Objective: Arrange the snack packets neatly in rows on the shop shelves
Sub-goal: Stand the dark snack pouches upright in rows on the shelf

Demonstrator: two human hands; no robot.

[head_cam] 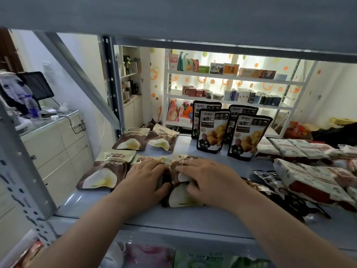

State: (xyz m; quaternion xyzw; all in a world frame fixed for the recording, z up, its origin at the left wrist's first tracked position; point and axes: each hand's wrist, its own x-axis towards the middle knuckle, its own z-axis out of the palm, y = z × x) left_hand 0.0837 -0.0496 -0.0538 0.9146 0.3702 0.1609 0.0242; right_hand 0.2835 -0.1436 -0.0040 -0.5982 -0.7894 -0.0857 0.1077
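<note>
On the grey shelf (193, 215), two brown snack packets (181, 196) are pressed flat under the left hand (146, 176) and the right hand (208, 178), fingers spread wide, beside another packet (104, 171).

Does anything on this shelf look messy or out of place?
Yes. Black chestnut packets lie toppled and heaped at the right front, while four matching ones stand upright behind. Both hands press on overlapping brown packets.

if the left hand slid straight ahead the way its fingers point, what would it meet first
Probably the rear-right brown-and-cream flat snack packet; the left hand points up-right over bare grey shelf, though depth is unclear.
</note>
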